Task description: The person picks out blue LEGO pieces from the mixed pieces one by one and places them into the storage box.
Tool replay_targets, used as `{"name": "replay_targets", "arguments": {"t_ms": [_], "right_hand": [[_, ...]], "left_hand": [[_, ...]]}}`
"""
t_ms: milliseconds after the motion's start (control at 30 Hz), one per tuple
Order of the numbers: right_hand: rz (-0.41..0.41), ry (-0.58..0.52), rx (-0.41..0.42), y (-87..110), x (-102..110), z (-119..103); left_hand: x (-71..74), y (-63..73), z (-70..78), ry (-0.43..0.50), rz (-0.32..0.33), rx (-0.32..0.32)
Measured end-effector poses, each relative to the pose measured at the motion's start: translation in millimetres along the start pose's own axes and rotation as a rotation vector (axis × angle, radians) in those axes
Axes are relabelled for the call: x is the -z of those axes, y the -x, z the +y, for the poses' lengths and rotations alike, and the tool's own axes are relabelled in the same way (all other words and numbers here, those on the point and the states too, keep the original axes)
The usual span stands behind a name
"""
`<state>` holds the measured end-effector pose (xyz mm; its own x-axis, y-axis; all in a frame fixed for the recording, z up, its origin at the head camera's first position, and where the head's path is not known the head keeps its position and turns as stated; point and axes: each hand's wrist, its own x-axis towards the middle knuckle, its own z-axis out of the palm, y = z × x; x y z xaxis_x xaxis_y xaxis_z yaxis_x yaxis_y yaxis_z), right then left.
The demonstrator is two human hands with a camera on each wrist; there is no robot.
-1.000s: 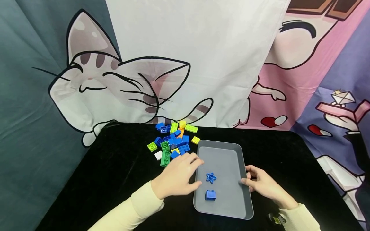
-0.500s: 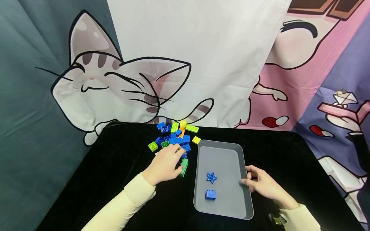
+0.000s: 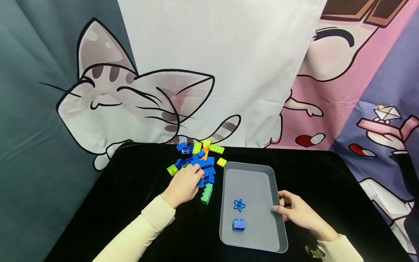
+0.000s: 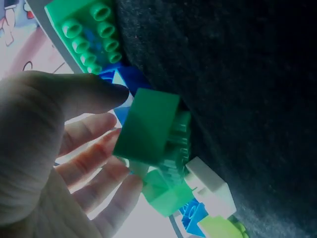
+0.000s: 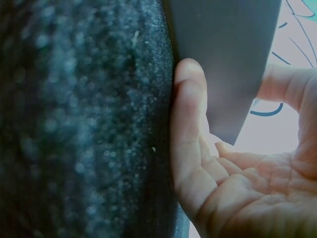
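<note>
My left hand is over the near left side of a pile of toy building bricks. In the left wrist view, its loosely bent thumb and fingers are beside a dark green brick; firm contact cannot be made out. A longer green brick lies apart, between pile and tray. My right hand holds the right rim of a grey tray, thumb on the inner side and fingers outside. Inside the tray are a blue star-shaped piece and a blue brick.
Black cloth covers the table. A white brick and a lime brick lie at the pile's left. One yellow brick is near the tray's far left corner. A printed curtain hangs behind.
The long green brick has moved right, away from the pile. My left hand has drawn back from the tray's left rim to the pile. My right hand keeps its hold.
</note>
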<state>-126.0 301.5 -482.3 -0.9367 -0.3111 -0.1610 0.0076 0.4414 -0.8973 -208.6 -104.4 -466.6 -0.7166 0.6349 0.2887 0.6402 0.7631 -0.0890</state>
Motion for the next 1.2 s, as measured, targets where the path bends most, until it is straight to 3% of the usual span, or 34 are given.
{"name": "replay_targets", "arguments": {"t_ms": [267, 500, 733, 1000, 1200], "right_hand": [[0.003, 0.009, 0.007, -3.7, -1.0, -1.7], [0.013, 0.023, 0.002, -3.9, -2.4, -2.7], [0.009, 0.016, 0.000, -2.8, -2.0, -2.6], [0.007, 0.017, -0.005, -1.8, -0.8, -1.6], [0.006, 0.015, -0.010, -0.9, -0.8, -0.2]], "left_hand": [[-1.6, 0.3, 1.0, 0.003, -0.028, -0.011], [-4.1, 2.6, 0.2, 0.051, 0.010, -0.001], [6.8, 5.3, 4.5, 0.095, 0.070, -0.003], [29.8, -3.4, 24.5, 0.156, 0.105, -0.034], [36.7, -11.9, 47.8, 0.200, 0.087, -0.061]]}}
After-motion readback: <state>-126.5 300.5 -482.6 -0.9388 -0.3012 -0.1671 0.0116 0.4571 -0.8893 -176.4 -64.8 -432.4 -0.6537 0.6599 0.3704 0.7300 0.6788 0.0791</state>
